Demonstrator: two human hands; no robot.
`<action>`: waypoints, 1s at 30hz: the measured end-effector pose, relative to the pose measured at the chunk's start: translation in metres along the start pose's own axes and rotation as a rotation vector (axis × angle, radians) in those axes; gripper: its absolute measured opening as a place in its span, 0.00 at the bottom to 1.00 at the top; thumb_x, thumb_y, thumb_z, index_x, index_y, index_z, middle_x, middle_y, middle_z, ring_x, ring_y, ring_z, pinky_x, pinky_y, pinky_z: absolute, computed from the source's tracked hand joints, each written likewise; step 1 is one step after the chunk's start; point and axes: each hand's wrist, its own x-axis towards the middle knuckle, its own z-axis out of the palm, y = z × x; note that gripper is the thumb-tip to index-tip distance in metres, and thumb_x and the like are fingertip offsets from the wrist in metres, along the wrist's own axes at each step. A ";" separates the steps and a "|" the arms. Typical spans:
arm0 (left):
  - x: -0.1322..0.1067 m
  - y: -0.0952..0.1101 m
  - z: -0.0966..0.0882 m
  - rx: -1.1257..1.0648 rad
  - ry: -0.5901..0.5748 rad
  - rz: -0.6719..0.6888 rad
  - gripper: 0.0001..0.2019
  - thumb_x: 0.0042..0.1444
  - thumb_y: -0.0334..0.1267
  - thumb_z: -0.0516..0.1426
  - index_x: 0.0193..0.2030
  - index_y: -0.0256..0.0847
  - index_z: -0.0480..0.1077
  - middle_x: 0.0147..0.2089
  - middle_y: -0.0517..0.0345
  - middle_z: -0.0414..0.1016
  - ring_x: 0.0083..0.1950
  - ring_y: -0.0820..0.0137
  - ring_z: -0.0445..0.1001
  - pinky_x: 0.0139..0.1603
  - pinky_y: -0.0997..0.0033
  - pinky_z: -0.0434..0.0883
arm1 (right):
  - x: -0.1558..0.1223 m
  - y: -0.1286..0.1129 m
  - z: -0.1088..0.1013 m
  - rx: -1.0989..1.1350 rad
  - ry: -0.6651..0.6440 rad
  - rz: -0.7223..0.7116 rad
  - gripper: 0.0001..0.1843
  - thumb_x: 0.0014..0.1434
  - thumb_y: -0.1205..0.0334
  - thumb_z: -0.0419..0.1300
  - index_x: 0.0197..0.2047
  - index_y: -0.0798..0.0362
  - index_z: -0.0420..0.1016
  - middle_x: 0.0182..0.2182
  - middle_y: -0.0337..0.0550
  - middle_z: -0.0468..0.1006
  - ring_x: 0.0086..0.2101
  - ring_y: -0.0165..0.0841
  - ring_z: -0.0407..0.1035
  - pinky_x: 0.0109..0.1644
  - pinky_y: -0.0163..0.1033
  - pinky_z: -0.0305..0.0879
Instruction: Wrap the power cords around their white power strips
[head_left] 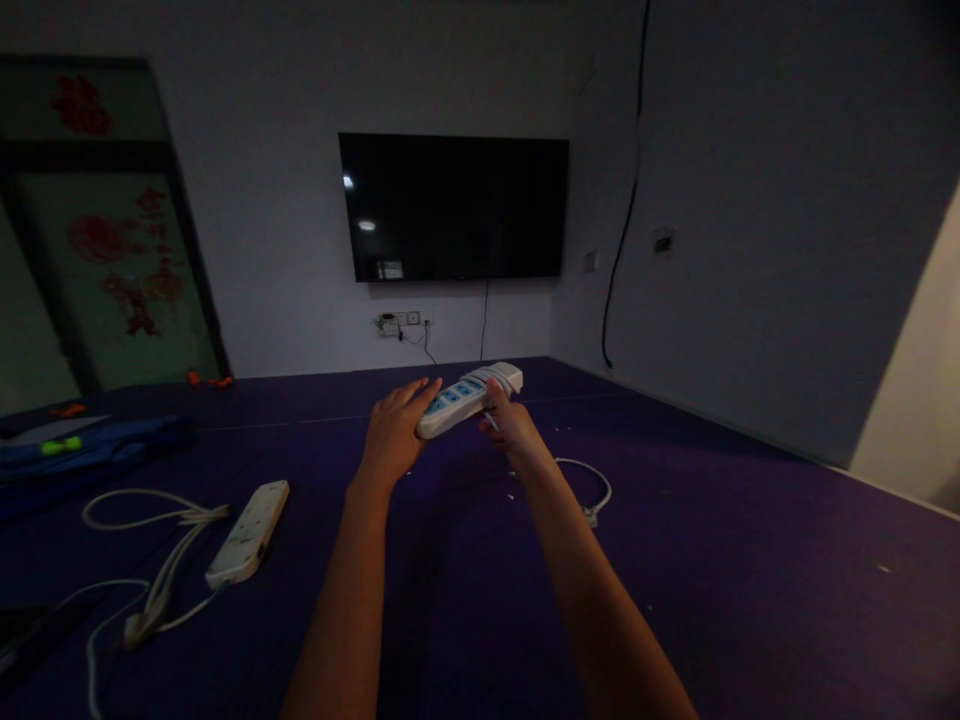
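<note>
A white power strip (454, 397) with blue sockets is held up above the purple surface, tilted with its right end higher. My left hand (395, 430) grips its left end, thumb and fingers around the edge. Near the right end, my right hand (510, 425) is closed with the thumb up, holding the white cord at the strip's side. Several turns of cord lie around the strip's right part. The cord's loose end (592, 475) curves on the surface beyond my right forearm, with a plug (590, 517) at its tip.
Another white power strip (251, 530) lies at the left beside its bundled cord (172, 560). Blue cloth (127, 445) with a yellow-green item is further left. A television (457, 210) hangs on the far wall, and a black cable (626, 225) dangles at the right.
</note>
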 end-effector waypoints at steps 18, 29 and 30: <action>0.002 0.001 -0.005 -1.466 -0.156 -0.824 0.20 0.52 0.49 0.58 0.44 0.34 0.69 0.34 0.47 0.77 0.31 0.65 0.78 0.29 0.68 0.76 | 0.000 -0.001 -0.001 0.122 -0.022 -0.090 0.26 0.58 0.41 0.49 0.24 0.57 0.65 0.12 0.36 0.65 0.11 0.20 0.48 0.12 0.28 0.42; 0.001 0.008 0.004 -1.326 -0.163 -0.773 0.19 0.40 0.40 0.67 0.37 0.32 0.72 0.26 0.54 0.76 0.21 0.72 0.74 0.17 0.81 0.68 | -0.004 -0.003 0.005 -0.038 -0.129 -0.099 0.31 0.61 0.40 0.42 0.29 0.59 0.69 0.13 0.40 0.70 0.11 0.22 0.52 0.14 0.28 0.46; 0.002 0.007 0.004 -1.311 -0.145 -0.759 0.19 0.39 0.41 0.67 0.37 0.32 0.72 0.26 0.54 0.76 0.20 0.72 0.74 0.16 0.81 0.66 | -0.004 -0.003 0.005 -0.053 -0.147 -0.093 0.31 0.62 0.41 0.41 0.31 0.60 0.70 0.14 0.40 0.71 0.10 0.22 0.52 0.14 0.28 0.47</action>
